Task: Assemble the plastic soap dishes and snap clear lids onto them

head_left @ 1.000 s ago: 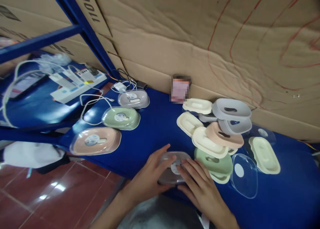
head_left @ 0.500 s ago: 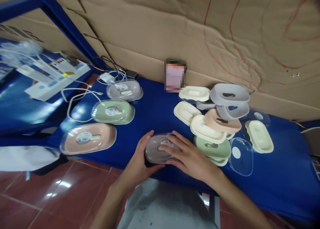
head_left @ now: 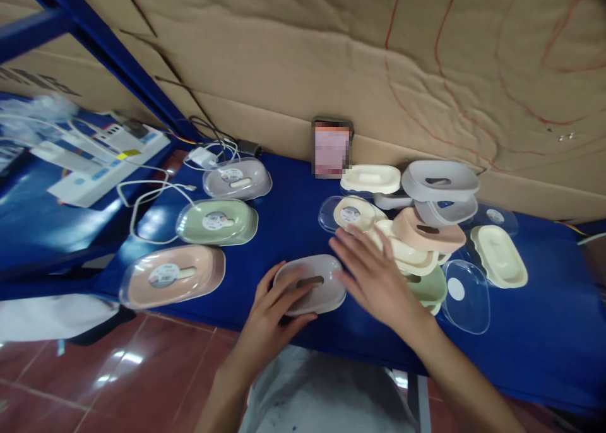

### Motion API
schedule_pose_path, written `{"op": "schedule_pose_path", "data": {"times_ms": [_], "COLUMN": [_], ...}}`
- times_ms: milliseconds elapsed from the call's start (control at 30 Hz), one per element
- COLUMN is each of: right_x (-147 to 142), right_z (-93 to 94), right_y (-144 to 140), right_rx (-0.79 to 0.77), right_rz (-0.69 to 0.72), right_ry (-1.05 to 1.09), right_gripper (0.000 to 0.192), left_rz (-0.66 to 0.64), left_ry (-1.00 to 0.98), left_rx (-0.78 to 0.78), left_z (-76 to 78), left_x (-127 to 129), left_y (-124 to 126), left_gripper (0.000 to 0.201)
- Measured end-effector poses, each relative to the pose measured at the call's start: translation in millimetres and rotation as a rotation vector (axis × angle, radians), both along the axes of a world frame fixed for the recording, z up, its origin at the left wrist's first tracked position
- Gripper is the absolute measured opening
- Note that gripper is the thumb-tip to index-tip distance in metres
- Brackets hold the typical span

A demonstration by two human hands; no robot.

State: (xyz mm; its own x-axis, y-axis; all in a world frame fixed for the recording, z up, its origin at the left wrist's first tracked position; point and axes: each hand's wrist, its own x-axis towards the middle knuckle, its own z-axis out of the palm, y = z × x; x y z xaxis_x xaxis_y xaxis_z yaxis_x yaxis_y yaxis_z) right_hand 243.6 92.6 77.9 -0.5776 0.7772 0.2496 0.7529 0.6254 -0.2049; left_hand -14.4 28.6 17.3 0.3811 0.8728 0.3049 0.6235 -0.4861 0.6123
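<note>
Fingers of the left hand [head_left: 272,310] curl round the near edge of a grey soap dish [head_left: 311,283], which sits at the front of the blue table [head_left: 293,225]. At its three o'clock the right hand [head_left: 379,275] hovers flat and spread, holding nothing, fingertips just short of a clear lid [head_left: 348,213] lying over a cream tray at one o'clock.
</note>
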Motion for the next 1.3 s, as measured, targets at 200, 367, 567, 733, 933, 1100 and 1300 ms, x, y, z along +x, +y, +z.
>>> {"op": "schedule_pose_path", "data": {"times_ms": [200,367,567,733,933,1100,1300], "right_x": [-13,17,113,175,176,167,163], "right_z": [-24.6,-9.4,11.8,-12.7,-19.6,-30.0,-39.4], "right_y": [-31,-41,-89,-82,-59,-73,-88], "right_rx": [-0.11,0.034,0.352,0.461,0.316,0.262,0.275], "right_rz": [0.225,0.118,-0.567,-1.117,-0.99,-0.897,-0.827], "right_ry": [0.077,0.204,0.419,0.302,0.421,0.457,0.459], "right_gripper": [0.039,0.026,0.022,0.034,0.048,0.046,0.038], "left_rz": [0.105,0.078,0.067,-0.086,0.03,0.264,0.129], "left_ry": [-0.088,-0.021,0.116,0.131,-0.039,-0.201,-0.206], "left_rx": [-0.06,-0.015,0.122,0.157,0.085,0.089,0.085], "left_z": [-1.7,-7.1,8.6,14.9,47.2,65.1,46.6], "left_x": [2,2,4,27,54,94,137], "left_y": [0,-4,3,20,35,59,89], "left_gripper": [0.067,0.093,0.035,0.016,0.007,0.004,0.016]}}
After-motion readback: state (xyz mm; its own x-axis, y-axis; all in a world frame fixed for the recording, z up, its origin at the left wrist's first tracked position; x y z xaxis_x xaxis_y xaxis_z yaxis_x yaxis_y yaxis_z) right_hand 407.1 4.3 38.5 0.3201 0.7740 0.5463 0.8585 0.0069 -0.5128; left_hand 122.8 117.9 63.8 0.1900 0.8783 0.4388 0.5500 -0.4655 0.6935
